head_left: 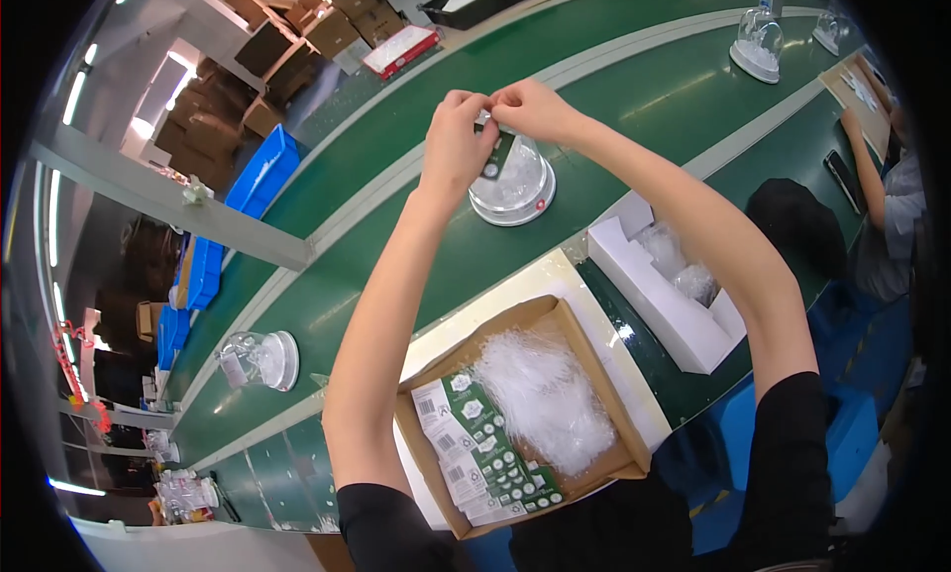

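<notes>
Pinching a small dark card tag (498, 152) between both hands, right over a clear plastic dome (515, 181) on the green conveyor belt (416, 265). Left hand (458, 141) has fingers closed on the tag's left edge, right hand (530, 108) closed on its top right; the two hands almost touch.

Handling, as a guess: tag is thin card, light, bends easily, best held by the edges with fingertips. Dome looks like thin clear plastic on a white base, light, slick, probably dents or scuffs if squeezed; take it by the base rim, not the crown.

Counts:
- clear domes on the belt: four visible. One under the hands, one at near left (260, 359), one far right (758, 42), one partly cut off at the far right edge (830, 29).
- cardboard box (604, 384) on the desk, near centre: one, holding a stack of green and white tags (480, 448) (too many to count) and a heap of clear bags (545, 399).
- white tray box (659, 295) to the right: one, with two bagged items inside.
- blue bins (265, 171) far left: several, exact count unclear.
- another person's arm (870, 171) at far right, one.
</notes>
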### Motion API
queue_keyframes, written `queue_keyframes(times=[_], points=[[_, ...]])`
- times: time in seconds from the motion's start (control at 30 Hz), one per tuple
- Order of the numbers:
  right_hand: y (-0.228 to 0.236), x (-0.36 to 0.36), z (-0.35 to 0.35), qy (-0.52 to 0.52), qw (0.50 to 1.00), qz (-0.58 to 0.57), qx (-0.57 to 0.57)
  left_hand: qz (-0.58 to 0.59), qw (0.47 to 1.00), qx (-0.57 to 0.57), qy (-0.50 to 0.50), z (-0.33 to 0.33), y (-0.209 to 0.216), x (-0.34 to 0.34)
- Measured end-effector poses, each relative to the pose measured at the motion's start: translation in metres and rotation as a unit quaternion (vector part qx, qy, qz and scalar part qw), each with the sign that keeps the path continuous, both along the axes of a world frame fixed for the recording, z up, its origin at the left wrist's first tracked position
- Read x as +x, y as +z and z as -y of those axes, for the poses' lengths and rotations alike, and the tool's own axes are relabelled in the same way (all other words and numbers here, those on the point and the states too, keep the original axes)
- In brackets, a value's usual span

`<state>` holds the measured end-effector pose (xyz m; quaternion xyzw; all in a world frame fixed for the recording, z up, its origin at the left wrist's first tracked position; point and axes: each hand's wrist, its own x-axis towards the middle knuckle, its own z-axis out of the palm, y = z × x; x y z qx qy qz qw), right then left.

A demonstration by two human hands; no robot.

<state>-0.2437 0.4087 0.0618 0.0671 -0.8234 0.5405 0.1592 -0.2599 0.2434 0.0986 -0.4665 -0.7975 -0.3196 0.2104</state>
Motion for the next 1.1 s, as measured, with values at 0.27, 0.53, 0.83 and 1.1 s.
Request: queue_keyframes(times=[0.27, 0.53, 0.83, 1.1], points=[[0.002, 0.001, 0.017, -0.008, 1.0, -0.003, 0.019, -0.051, 0.997, -0.044, 0.045, 0.008, -0.001, 0.0], [0.005, 0.001, 0.021, 0.008, 0.999, 0.041, 0.016, -0.036, 0.998, -0.017, 0.055, 0.023, -0.003, -0.003], [-0.003, 0.054, 0.043, -0.084, 0.992, -0.094, -0.015, 0.053, 0.996, 0.049, 0.052, 0.061, -0.019, 0.058], [-0.008, 0.205, 0.122, 0.075, 0.993, 0.034, 0.086, 0.201, 0.966, -0.056, 0.154, 0.143, -0.037, 0.204]])
